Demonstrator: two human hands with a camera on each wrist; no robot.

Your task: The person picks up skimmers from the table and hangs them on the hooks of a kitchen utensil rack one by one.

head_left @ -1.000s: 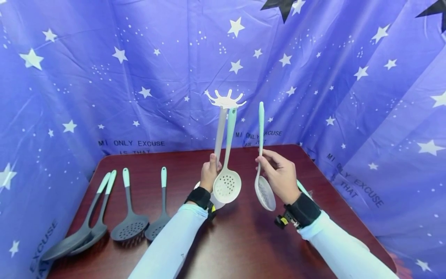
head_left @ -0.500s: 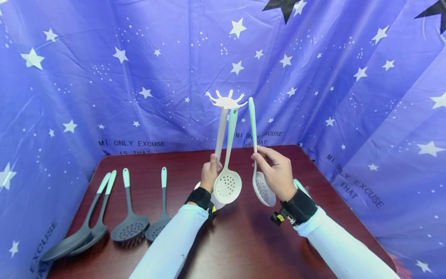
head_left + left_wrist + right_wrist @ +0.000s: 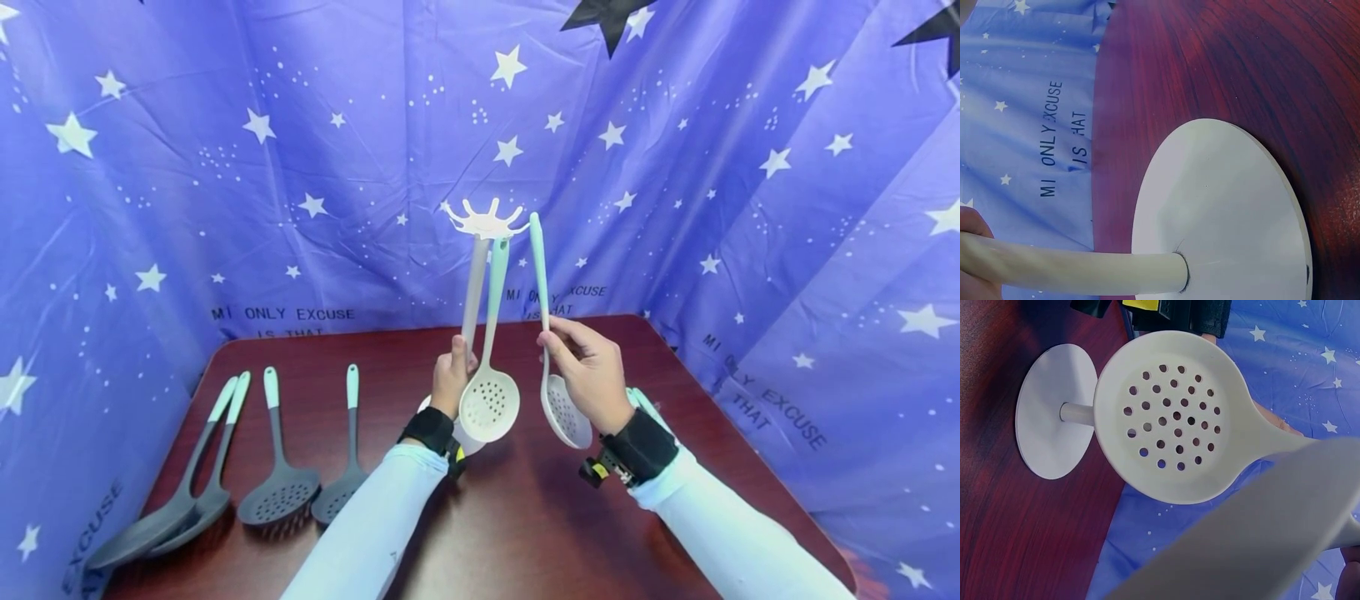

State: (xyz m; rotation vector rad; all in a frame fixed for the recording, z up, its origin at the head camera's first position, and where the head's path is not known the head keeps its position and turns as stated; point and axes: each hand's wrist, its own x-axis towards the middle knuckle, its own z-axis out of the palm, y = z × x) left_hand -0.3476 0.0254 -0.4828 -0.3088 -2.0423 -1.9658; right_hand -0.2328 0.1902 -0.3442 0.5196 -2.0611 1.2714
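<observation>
My left hand (image 3: 450,377) grips the pole (image 3: 474,292) of a white utensil stand, whose top spreads into several curved hooks (image 3: 486,220). In the left wrist view, its round white base (image 3: 1229,194) rests on the table. A white skimmer (image 3: 489,406) with a mint handle hangs from one hook, bowl down. To its right, my right hand (image 3: 596,371) pinches a second white skimmer (image 3: 564,412) by its neck. This one's mint handle points up, its tip close to the right-hand hooks; contact cannot be told. Its bowl looms blurred in the right wrist view.
On the left of the dark red table (image 3: 510,533) lie several grey utensils with mint handles, among them a slotted skimmer (image 3: 281,496) and a ladle (image 3: 142,529). More mint handles (image 3: 648,408) show behind my right wrist. A starry blue curtain (image 3: 375,167) surrounds the table.
My right hand has moved left with the skimmer, bringing its handle tip from well right of the stand to beside the hooks. My left hand has kept its place on the pole.
</observation>
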